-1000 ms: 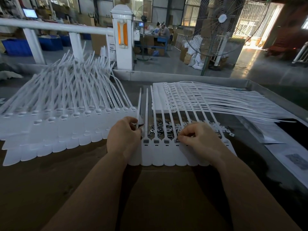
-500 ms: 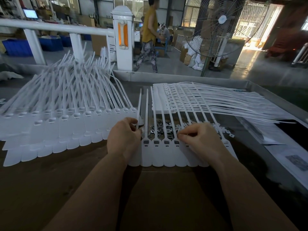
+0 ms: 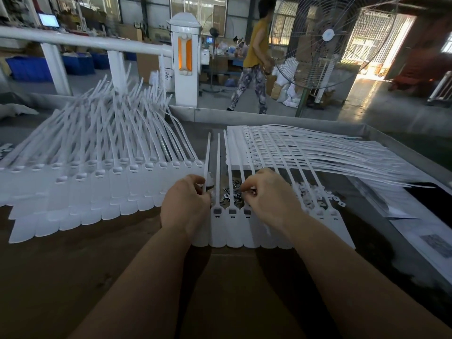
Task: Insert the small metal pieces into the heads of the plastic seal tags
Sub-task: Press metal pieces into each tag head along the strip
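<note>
Two hands [image 3: 186, 204], one fan [image 3: 327, 37]

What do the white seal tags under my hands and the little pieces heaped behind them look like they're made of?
Seal tags: matte, slightly translucent white plastic, judging by their long thin tails that bend. Small pieces: probably stamped sheet metal, grey with bright glints; too small to be sure.

Only one piece of lettering can be read. Well beyond the fingertips of the left hand [image 3: 186, 207], a white bag or sign [image 3: 167, 75] stands against the foot of the white post [image 3: 185, 62] with the orange strip. It carries dark print: the letters "BS" on one line and "ESIN" below, both cut off at the left. A lit screen [image 3: 49, 20] far off to the left shows nothing legible.
</note>
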Available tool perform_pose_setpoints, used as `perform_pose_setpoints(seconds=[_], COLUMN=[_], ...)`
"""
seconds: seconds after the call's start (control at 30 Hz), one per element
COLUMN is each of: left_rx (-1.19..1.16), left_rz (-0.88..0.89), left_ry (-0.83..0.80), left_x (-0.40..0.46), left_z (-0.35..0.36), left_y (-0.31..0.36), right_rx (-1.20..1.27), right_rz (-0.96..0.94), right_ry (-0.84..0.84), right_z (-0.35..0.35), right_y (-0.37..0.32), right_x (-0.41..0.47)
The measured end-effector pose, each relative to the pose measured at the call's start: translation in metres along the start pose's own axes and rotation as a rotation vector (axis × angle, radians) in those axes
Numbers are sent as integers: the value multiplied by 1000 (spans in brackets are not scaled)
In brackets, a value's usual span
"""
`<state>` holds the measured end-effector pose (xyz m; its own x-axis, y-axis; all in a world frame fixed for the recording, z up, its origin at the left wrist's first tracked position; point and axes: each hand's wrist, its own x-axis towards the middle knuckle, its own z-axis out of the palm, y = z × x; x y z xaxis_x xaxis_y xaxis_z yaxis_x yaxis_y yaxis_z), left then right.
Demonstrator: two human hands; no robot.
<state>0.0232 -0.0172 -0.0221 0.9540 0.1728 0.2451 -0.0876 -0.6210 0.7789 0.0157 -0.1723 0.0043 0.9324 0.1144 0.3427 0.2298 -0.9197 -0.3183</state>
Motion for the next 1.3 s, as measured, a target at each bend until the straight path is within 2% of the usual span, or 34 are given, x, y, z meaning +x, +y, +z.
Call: perform_pose_setpoints(seconds=[0.2, 0.33, 1.3], left_rx=[1, 1, -1], left_rz=[-6, -2, 1], left_ry=[15, 20, 4], left_x=[0, 1, -2], left_z=[1, 2, -1], left_y=[-1, -1, 5], right_rx=[-166, -233, -238], right_rz=[1, -24, -125], right_ry=[-36, 5, 114], right_z=[11, 15, 14], right_y=[-7, -10, -10], right_x=[10, 10, 6])
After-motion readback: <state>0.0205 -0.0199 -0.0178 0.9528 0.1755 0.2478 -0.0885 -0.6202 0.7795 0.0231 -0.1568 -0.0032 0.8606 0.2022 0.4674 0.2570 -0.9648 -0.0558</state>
